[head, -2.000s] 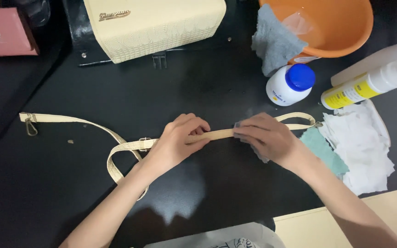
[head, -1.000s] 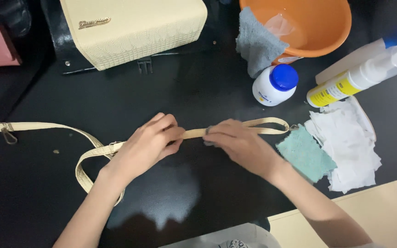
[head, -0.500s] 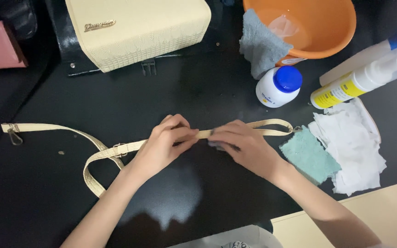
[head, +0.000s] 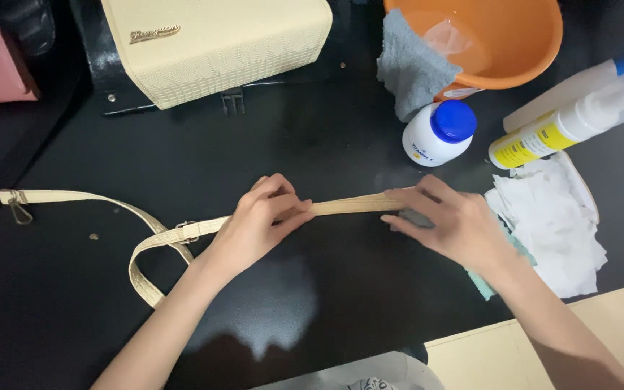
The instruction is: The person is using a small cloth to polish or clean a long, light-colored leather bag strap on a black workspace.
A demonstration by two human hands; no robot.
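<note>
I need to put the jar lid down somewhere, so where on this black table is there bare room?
Bare black table lies between the cream bag and the strap, and lower left beside the left hand. It is crowded to the right: right hand, white wipes, white jar, spray bottle and orange basin.

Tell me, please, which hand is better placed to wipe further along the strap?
Probably the right hand: it presses a small cloth on the strap, while the left hand pins the strap to the table.
</note>
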